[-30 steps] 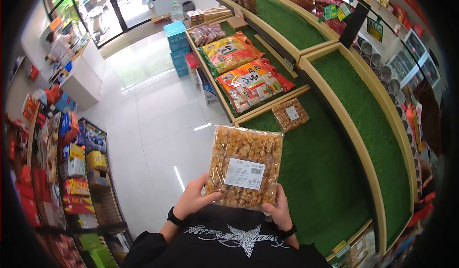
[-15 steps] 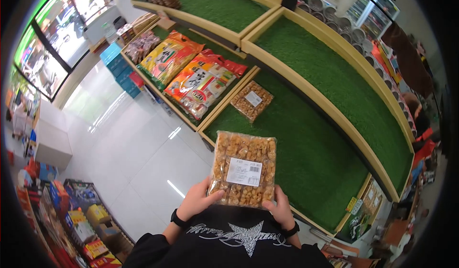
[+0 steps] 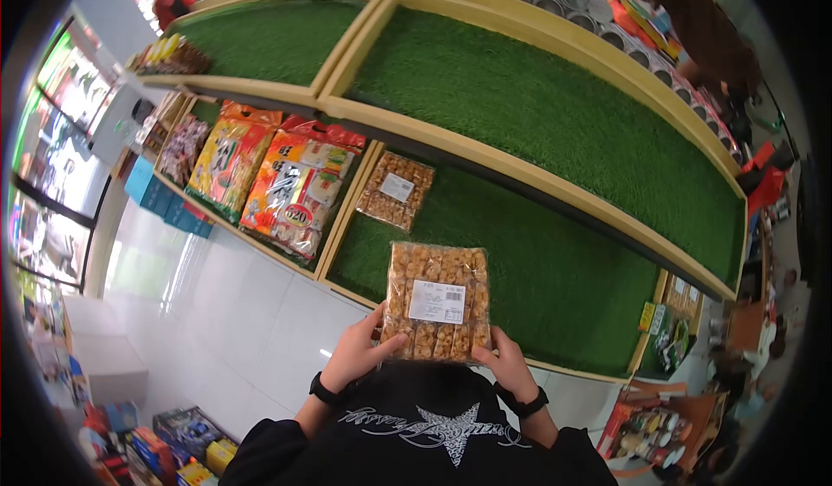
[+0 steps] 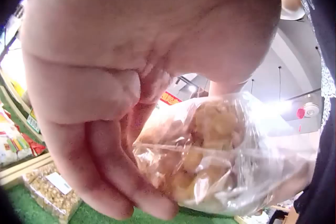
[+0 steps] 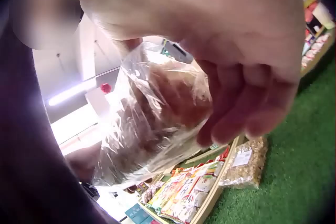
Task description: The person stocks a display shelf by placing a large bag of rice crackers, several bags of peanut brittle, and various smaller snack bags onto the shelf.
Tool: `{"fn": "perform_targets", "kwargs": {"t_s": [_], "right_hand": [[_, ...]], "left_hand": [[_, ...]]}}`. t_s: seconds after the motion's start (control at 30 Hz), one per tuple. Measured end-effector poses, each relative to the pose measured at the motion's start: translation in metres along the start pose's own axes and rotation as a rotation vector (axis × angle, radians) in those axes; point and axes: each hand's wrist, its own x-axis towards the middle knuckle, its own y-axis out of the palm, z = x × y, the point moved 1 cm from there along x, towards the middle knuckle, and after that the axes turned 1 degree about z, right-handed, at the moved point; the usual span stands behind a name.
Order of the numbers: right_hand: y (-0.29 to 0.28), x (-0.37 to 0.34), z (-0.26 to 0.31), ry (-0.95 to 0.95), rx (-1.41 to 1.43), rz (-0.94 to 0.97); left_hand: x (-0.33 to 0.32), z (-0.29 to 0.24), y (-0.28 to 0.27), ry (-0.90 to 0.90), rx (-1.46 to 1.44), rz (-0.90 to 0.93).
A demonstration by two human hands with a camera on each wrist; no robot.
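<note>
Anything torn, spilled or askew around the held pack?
Nothing stands out. The clear-wrapped snack pack between left hand and right hand shows no visible tear; the second pack lies roughly in line with the wooden divider on green turf. No spill visible.
</note>
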Motion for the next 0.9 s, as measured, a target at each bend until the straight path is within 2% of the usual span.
{"fn": "perform_targets", "kwargs": {"t_s": [0.07,0.17,0.23,0.3,0.37,0.4,0.47,0.6,0.67,0.8,0.87,0.9], "right_hand": [[0.007,0.009,-0.015,0.061,0.119,-0.039],[0.023,0.021,-0.053,0.151,0.233,-0.055],[0.033,0.029,-0.063,0.185,0.283,-0.070],[0.046,0.037,-0.072,0.333,0.535,-0.103],[0.059,0.049,-0.094,0.356,0.681,-0.161],[0.065,0.057,-0.106,0.374,0.713,-0.179],[0.073,0.075,-0.129,0.395,0.745,-0.200],[0.066,0.118,-0.151,0.418,0.743,-0.241],[0.055,0.141,-0.153,0.363,0.752,-0.288],[0.029,0.194,-0.150,0.267,0.688,-0.345],[0.026,0.221,-0.157,0.262,0.666,-0.365],[0.028,0.234,-0.166,0.284,0.542,-0.386]], "left_hand": [[0.022,0.008,-0.002,-0.026,0.034,0.087],[0.050,0.021,0.002,-0.074,0.021,0.121],[0.073,0.038,0.002,-0.011,0.018,0.153],[0.094,0.059,0.002,-0.106,0.039,0.238],[0.117,0.079,0.006,-0.078,-0.147,0.285],[0.133,0.096,0.012,-0.104,-0.145,0.308],[0.160,0.125,0.024,-0.026,-0.368,0.330],[0.210,0.136,0.035,-0.194,-0.437,0.338],[0.235,0.143,0.039,-0.060,-0.338,0.268],[0.286,0.130,0.036,-0.028,-0.258,0.250],[0.305,0.133,0.036,0.177,0.158,0.054],[0.306,0.134,0.036,0.172,0.162,0.057]]}}
